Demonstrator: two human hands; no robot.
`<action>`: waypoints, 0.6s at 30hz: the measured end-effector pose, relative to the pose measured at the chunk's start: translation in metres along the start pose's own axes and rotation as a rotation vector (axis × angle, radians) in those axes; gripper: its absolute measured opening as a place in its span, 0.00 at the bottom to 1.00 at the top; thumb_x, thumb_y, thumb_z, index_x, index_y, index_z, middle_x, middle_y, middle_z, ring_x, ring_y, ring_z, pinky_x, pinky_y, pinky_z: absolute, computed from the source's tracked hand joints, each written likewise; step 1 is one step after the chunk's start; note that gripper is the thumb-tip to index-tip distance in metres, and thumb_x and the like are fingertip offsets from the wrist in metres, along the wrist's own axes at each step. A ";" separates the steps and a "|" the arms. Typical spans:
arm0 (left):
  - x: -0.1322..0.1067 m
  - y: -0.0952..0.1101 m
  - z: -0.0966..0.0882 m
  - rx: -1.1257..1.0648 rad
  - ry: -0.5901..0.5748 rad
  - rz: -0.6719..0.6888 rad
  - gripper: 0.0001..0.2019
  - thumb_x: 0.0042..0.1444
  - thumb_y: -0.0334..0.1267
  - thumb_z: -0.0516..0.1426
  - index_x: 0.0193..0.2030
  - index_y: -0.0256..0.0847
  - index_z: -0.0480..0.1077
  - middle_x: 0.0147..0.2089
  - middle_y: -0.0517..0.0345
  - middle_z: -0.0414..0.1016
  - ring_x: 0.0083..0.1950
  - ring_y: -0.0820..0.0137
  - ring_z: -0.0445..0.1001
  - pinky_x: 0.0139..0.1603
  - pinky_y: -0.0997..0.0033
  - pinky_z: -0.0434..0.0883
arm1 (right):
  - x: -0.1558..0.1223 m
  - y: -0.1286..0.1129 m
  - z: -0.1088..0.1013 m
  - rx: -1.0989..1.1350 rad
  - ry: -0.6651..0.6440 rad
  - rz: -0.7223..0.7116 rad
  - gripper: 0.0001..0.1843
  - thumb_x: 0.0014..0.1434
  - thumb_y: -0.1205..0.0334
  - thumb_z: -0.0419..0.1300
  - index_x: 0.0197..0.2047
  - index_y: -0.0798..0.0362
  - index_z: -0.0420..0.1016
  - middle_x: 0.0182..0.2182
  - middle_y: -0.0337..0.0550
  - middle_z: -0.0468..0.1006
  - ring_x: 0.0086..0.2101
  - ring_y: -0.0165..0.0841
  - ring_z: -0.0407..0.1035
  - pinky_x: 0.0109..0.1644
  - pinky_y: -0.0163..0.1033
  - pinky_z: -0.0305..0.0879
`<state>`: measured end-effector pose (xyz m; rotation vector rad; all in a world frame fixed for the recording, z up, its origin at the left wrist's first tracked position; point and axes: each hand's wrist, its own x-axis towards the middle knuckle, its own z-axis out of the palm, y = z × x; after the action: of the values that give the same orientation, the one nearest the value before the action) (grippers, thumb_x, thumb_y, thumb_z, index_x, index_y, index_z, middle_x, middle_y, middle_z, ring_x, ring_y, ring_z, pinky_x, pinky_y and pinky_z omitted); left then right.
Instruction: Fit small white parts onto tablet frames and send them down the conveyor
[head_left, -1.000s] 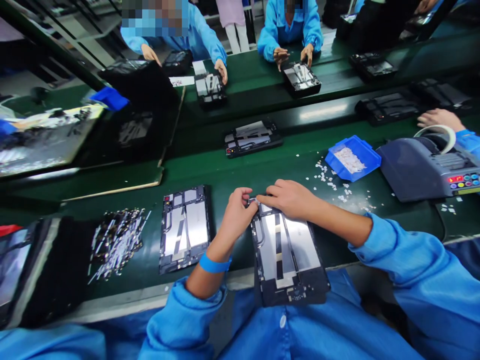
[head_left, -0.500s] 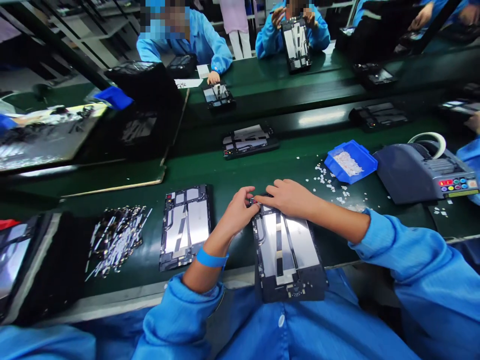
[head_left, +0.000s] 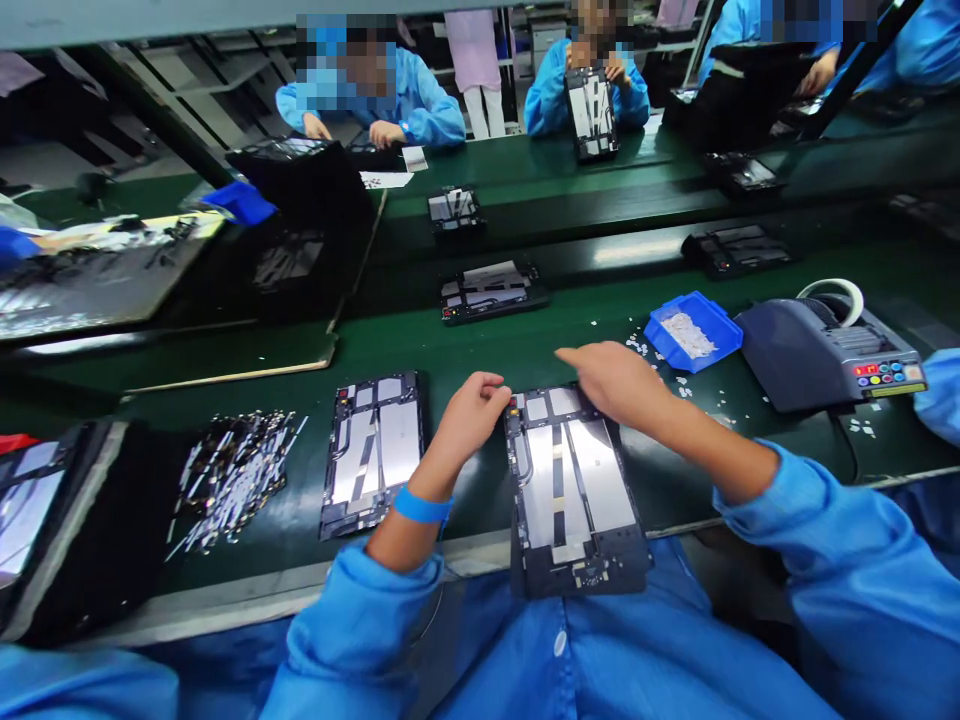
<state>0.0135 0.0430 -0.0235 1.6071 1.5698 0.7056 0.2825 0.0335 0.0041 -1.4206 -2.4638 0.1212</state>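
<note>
An opened tablet (head_left: 600, 475) with its silvery battery cells and black ribbon cables showing lies in front of me, its near end jutting over the table edge above my lap. At its upper left corner is my left hand (head_left: 474, 415), fingers curled in toward the thumb; whatever lies between them is too small to make out. My right hand (head_left: 626, 385) hovers over the upper right corner, index finger stretched out to the left and the other fingers partly hidden. Nothing shows in it. Left of my left wrist lies a second opened tablet (head_left: 397, 445).
A pile of thin strips (head_left: 236, 480) lies on the left. At right stand a blue bin (head_left: 724, 335) of small white pieces, scattered bits and a tape dispenser (head_left: 795, 350). Further tablets (head_left: 491, 290) lie beyond, where co-workers in blue sit opposite.
My right hand has lifted off the tablet's upper left corner and moved right, uncovering that corner. My left hand stays close by. Opposite, a co-worker's hand has left a tablet.
</note>
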 end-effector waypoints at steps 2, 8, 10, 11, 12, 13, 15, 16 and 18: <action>-0.031 -0.006 -0.003 0.028 0.023 0.000 0.22 0.61 0.48 0.57 0.56 0.37 0.71 0.42 0.54 0.78 0.42 0.63 0.77 0.46 0.62 0.73 | -0.035 0.006 -0.006 0.109 0.057 0.258 0.24 0.72 0.61 0.47 0.62 0.54 0.78 0.50 0.54 0.83 0.49 0.45 0.75 0.54 0.50 0.69; -0.110 -0.007 0.023 0.053 -0.112 0.087 0.31 0.63 0.45 0.57 0.72 0.42 0.63 0.63 0.42 0.74 0.64 0.52 0.72 0.66 0.48 0.69 | -0.111 -0.040 -0.011 0.417 -0.207 0.326 0.27 0.69 0.52 0.55 0.68 0.51 0.68 0.48 0.53 0.83 0.42 0.45 0.79 0.45 0.47 0.74; -0.115 -0.001 0.022 -0.041 -0.005 0.079 0.37 0.63 0.46 0.56 0.77 0.43 0.53 0.74 0.42 0.64 0.75 0.52 0.62 0.74 0.48 0.62 | -0.096 -0.046 -0.016 0.527 -0.169 0.279 0.30 0.69 0.53 0.56 0.71 0.50 0.64 0.48 0.52 0.83 0.39 0.42 0.78 0.41 0.45 0.73; -0.113 0.001 0.014 -0.116 0.036 0.050 0.38 0.64 0.47 0.56 0.79 0.44 0.50 0.76 0.44 0.62 0.76 0.53 0.60 0.74 0.50 0.62 | -0.080 -0.044 -0.018 0.591 -0.160 0.254 0.29 0.69 0.53 0.56 0.70 0.49 0.66 0.46 0.50 0.83 0.37 0.40 0.77 0.40 0.43 0.73; -0.111 0.002 0.002 -0.194 0.071 0.005 0.39 0.64 0.49 0.56 0.79 0.46 0.49 0.76 0.47 0.62 0.75 0.53 0.62 0.73 0.51 0.65 | -0.057 -0.037 -0.020 0.650 -0.149 0.244 0.26 0.69 0.54 0.56 0.67 0.50 0.70 0.43 0.48 0.84 0.36 0.39 0.77 0.39 0.42 0.72; -0.106 0.000 -0.016 -0.263 0.107 -0.049 0.40 0.64 0.50 0.56 0.80 0.48 0.49 0.74 0.49 0.65 0.73 0.53 0.66 0.71 0.51 0.69 | -0.031 -0.027 -0.021 0.699 -0.143 0.250 0.23 0.70 0.55 0.55 0.63 0.51 0.74 0.40 0.46 0.84 0.35 0.37 0.76 0.39 0.41 0.71; -0.095 -0.012 -0.063 -0.326 0.199 -0.172 0.39 0.61 0.52 0.57 0.78 0.51 0.53 0.69 0.52 0.73 0.66 0.51 0.74 0.63 0.51 0.76 | 0.027 -0.003 -0.018 0.748 -0.052 0.371 0.17 0.69 0.57 0.56 0.53 0.56 0.80 0.37 0.46 0.83 0.35 0.36 0.76 0.40 0.40 0.71; -0.089 -0.021 -0.089 -0.296 0.276 -0.199 0.39 0.59 0.53 0.59 0.76 0.52 0.58 0.68 0.54 0.74 0.65 0.51 0.75 0.62 0.52 0.77 | 0.055 0.008 -0.015 0.761 -0.018 0.447 0.15 0.69 0.57 0.59 0.51 0.59 0.80 0.39 0.48 0.83 0.37 0.37 0.76 0.42 0.40 0.72; -0.076 -0.046 -0.140 -0.132 0.396 -0.215 0.36 0.55 0.53 0.59 0.72 0.51 0.66 0.67 0.57 0.76 0.66 0.51 0.74 0.64 0.52 0.76 | 0.102 0.025 -0.006 0.806 0.012 0.543 0.17 0.69 0.55 0.63 0.54 0.59 0.78 0.47 0.50 0.81 0.43 0.39 0.76 0.47 0.45 0.75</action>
<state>-0.1341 -0.0144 0.0258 1.2295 1.8978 1.0295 0.2574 0.1332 0.0259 -1.5891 -1.6101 1.0654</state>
